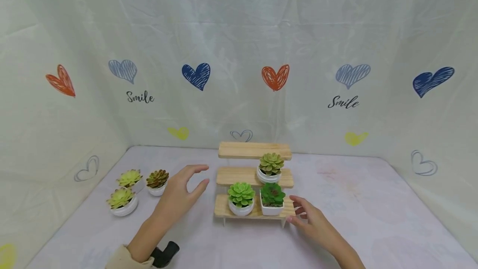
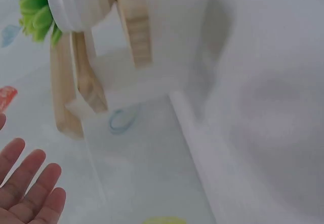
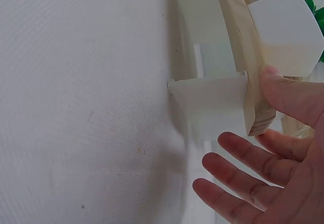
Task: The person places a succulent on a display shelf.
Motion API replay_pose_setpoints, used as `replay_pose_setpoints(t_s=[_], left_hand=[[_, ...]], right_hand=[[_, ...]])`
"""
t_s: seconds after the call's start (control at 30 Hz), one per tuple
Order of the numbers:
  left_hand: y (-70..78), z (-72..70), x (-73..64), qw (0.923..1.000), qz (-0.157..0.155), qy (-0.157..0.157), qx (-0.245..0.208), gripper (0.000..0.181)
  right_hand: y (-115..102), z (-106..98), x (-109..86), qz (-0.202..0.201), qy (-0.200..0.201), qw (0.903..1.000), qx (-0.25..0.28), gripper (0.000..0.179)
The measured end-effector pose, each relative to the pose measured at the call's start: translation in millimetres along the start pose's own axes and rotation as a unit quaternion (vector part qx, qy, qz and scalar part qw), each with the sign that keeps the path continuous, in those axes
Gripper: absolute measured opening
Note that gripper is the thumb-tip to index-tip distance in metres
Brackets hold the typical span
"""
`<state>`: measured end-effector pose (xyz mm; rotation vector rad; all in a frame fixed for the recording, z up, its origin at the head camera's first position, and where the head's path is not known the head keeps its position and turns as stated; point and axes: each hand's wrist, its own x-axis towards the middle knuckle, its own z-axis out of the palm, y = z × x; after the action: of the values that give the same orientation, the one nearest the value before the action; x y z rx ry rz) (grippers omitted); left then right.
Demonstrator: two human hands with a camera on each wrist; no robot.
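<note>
A three-tier wooden plant stand (image 1: 235, 177) stands mid-table in the head view. My right hand (image 1: 313, 224) is at the right end of its lowest board, pinching the end (image 3: 259, 113) between thumb and index finger; the other fingers spread free. On that board sit a light-green succulent (image 1: 240, 194) in a round white pot and a dark-green succulent (image 1: 272, 194) in a square white pot. Another green succulent (image 1: 271, 164) is on the middle tier. My left hand (image 1: 178, 194) hovers left of the stand, thumb and fingers apart, holding nothing.
Left of my left hand are a brown-red succulent (image 1: 157, 179) and two yellow-green succulents, one behind (image 1: 130, 178) and one in front (image 1: 121, 198), all in white pots. A pale cloth (image 1: 239, 32) with printed hearts hangs behind the table (image 1: 354, 202).
</note>
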<state>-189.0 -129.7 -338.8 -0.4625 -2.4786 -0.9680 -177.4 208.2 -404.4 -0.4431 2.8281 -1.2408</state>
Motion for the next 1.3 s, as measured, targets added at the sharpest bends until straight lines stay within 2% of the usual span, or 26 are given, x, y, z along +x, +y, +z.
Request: replay_pose_setpoints(t_s=[0.27,0.4,0.53,0.63,0.93,1.1,1.3], left_hand=[[-27.0,-30.6,-10.6,0.9985,-0.024,0.023,0.044,0.035],[-39.0,-43.2,-13.7,0.9969,-0.054,0.017,0.054,0.039],[-55.5,-49.5,-14.5,0.9937,-0.083,0.018,0.073,0.045],[-68.2,-51.8,-14.3,0.9910,-0.104,0.008,0.084,0.051],[-92.2,-49.8,-11.6,0.9807,-0.183,-0.045,0.053,0.068],[-100.8,-45.5,-8.8,0.9736,-0.216,-0.066,0.033,0.076],[-104.1,-42.5,-4.3,0.9646,-0.249,-0.086,0.020,0.085]], right_hand=[[-0.3,-0.3,0.1,0.002,0.000,1.0000,0.002,0.061],[-0.4,-0.5,0.1,0.004,-0.001,1.0000,-0.001,0.061],[-0.3,-0.8,0.0,0.003,-0.002,1.0000,-0.001,0.061],[0.3,-1.0,0.1,0.002,-0.004,1.0000,0.001,0.061],[1.2,-0.9,-0.5,0.000,-0.006,1.0000,0.005,0.061],[0.6,-0.5,-0.5,-0.001,-0.006,1.0000,0.007,0.061],[0.1,-0.1,-0.3,-0.003,-0.004,1.0000,0.005,0.061]])
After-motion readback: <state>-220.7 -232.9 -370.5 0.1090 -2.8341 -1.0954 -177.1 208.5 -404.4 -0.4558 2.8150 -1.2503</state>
